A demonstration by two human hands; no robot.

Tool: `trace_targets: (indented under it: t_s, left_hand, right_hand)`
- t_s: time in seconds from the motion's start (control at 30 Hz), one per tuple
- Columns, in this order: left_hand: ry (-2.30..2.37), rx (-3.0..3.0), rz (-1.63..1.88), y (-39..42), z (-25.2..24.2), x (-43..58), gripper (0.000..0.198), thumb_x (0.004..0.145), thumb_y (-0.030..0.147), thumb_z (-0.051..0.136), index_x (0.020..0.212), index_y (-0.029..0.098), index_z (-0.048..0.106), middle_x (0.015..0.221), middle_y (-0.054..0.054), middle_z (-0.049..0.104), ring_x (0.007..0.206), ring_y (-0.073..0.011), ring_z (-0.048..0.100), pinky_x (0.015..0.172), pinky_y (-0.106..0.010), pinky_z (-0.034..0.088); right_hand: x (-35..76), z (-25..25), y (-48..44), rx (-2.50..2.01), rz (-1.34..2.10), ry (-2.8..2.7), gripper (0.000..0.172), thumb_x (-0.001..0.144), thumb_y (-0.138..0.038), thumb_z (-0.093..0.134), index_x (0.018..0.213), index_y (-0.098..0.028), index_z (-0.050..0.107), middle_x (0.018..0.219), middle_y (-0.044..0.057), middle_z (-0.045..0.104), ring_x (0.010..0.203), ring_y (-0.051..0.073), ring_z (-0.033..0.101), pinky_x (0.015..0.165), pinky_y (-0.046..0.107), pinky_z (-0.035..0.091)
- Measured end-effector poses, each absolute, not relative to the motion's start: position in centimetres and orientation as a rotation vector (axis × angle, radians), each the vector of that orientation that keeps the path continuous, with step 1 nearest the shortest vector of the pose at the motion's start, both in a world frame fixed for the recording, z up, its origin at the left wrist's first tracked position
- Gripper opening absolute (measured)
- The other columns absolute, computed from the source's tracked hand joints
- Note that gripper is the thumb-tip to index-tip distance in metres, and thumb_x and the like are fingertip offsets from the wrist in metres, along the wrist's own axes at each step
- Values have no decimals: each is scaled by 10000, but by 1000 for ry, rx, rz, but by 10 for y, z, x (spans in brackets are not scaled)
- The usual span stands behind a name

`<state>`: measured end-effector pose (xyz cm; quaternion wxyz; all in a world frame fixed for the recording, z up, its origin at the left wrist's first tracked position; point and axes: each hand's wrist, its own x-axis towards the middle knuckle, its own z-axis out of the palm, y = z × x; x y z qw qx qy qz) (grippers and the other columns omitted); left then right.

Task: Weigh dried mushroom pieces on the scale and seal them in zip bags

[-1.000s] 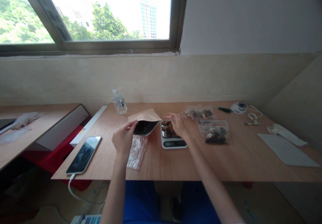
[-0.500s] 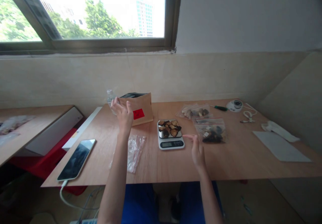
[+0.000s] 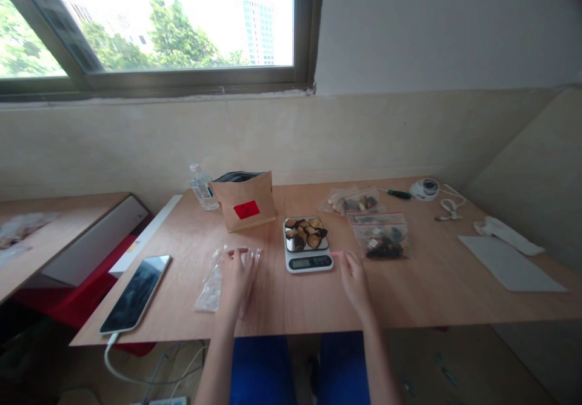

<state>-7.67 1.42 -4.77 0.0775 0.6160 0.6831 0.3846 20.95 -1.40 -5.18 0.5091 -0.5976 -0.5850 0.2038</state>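
Observation:
My left hand (image 3: 237,277) lies flat on an empty clear plastic bag (image 3: 210,281) at the near middle of the wooden table (image 3: 431,296). My right hand (image 3: 353,276) rests open on the table just right of a small digital scale (image 3: 308,251) that carries dark dried pieces. A brown paper pouch (image 3: 245,202) with a red label stands upright behind the scale's left side, its top open. Neither hand grips anything.
Two filled clear bags (image 3: 381,235) lie right of the scale. A water bottle (image 3: 200,187) stands behind the pouch. A phone (image 3: 135,292) on a cable lies at the left edge. A screwdriver (image 3: 399,194), tape roll (image 3: 424,188) and white sheet (image 3: 509,264) sit far right.
My left hand stood the pouch upright at the back, let go of it, and came down onto the clear bag. My right hand left the scale and settled on the table.

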Motion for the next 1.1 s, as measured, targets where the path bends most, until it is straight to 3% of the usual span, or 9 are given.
trace_targets:
  t_s: [0.1, 0.33, 0.5, 0.7, 0.93, 1.1]
  left_hand:
    - [2068, 1855, 1036, -7, -65, -75, 259, 704, 314, 571, 917, 171, 599, 932, -110, 542, 921, -302, 542, 823, -480, 449]
    - [2008, 1710, 1013, -19, -54, -81, 278, 800, 369, 429, 766, 178, 627, 826, -81, 609, 759, -230, 594, 725, -363, 461]
    - [1933, 1627, 1116, -25, -53, -86, 267, 795, 372, 457, 798, 172, 634, 805, -73, 671, 771, -218, 625, 720, -327, 462]
    - [1992, 1531, 1160, -41, -38, -77, 315, 836, 440, 432, 924, 219, 639, 807, -33, 668, 624, -176, 595, 570, -281, 452]
    - [1975, 1512, 1343, -44, -24, -70, 363, 828, 488, 459, 988, 226, 654, 770, -27, 652, 521, -139, 525, 534, -263, 440]
    - [1902, 1553, 1398, -41, -21, -59, 373, 823, 489, 479, 1001, 222, 670, 768, -27, 646, 521, -121, 499, 553, -252, 425]
  right_hand:
    - [211, -56, -11, -1440, 486, -1454, 397, 913, -435, 338, 857, -196, 651, 904, 86, 641, 891, 222, 560, 820, 366, 414]
    - [210, -65, -7, -1452, 479, -1442, 356, 898, -422, 361, 918, -193, 633, 950, 101, 641, 915, 229, 561, 823, 372, 432]
    - [211, -72, 34, -1566, 457, -1238, 379, 822, -450, 438, 974, -140, 593, 939, 135, 652, 834, 231, 601, 773, 367, 457]
    - [218, -66, 86, -1636, 555, -1273, 238, 670, -409, 594, 682, -171, 611, 694, 86, 667, 682, 222, 615, 653, 320, 458]
    - [242, -65, 36, -1632, 579, -1178, 326, 705, -482, 528, 717, -165, 606, 730, 94, 678, 694, 225, 624, 640, 319, 462]
    - [254, -82, -13, -1768, 627, -1190, 221, 713, -413, 522, 680, -197, 557, 688, 79, 651, 669, 232, 619, 638, 328, 459]
